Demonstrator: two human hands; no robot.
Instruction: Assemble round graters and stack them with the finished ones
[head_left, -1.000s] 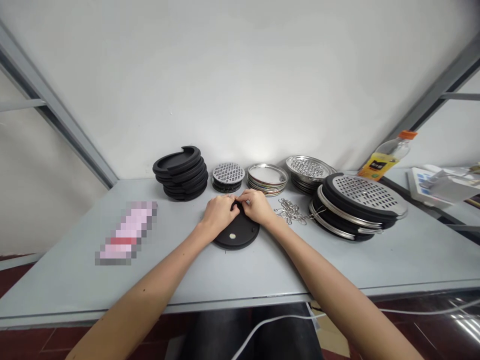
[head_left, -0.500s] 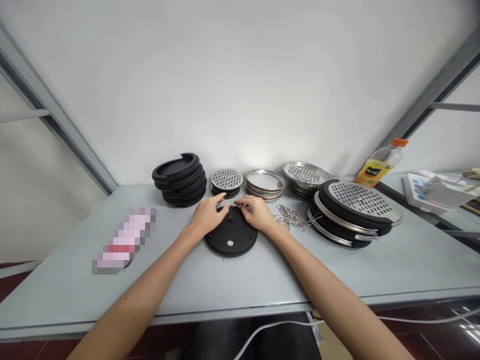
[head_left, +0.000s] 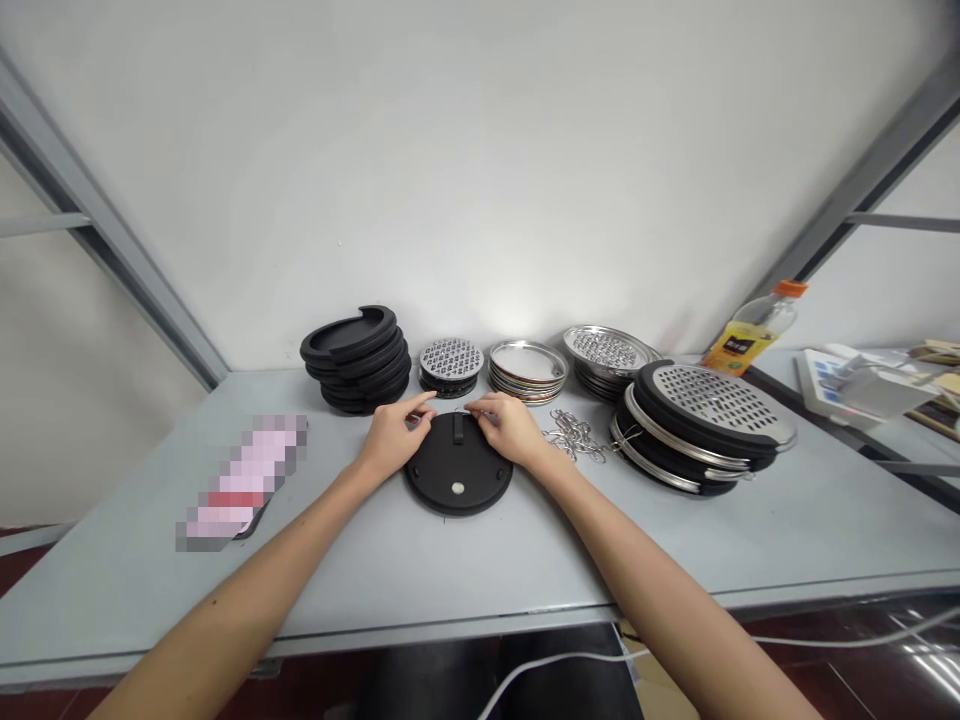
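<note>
A black round disc-shaped base [head_left: 450, 462] lies on the table before me, with a short strap or tab at its far edge, a pale round spot and small feet. At its far left edge is my left hand [head_left: 397, 432], index finger stretched forward and thumb a little apart from it; I see nothing held there. My right hand [head_left: 508, 428] is closed at the far right edge, thumb and fingers pinched by a thin metal wire [head_left: 458, 411] next to the tab. Its fingertips are partly hidden.
Behind stand stacked black rings [head_left: 356, 365], small perforated discs [head_left: 451, 360], metal lids [head_left: 527, 365] and grater-like plates [head_left: 611, 352]. Tangled metal wire clips [head_left: 576, 435] and a large grater stack [head_left: 705, 430] lie right, near a drink bottle [head_left: 746, 335]. A blurred pink object [head_left: 251, 475] is left.
My left hand has drawn back leftward from the tab, uncovering more of the disc. The right hand stays at the far edge, and the view has shifted slightly.
</note>
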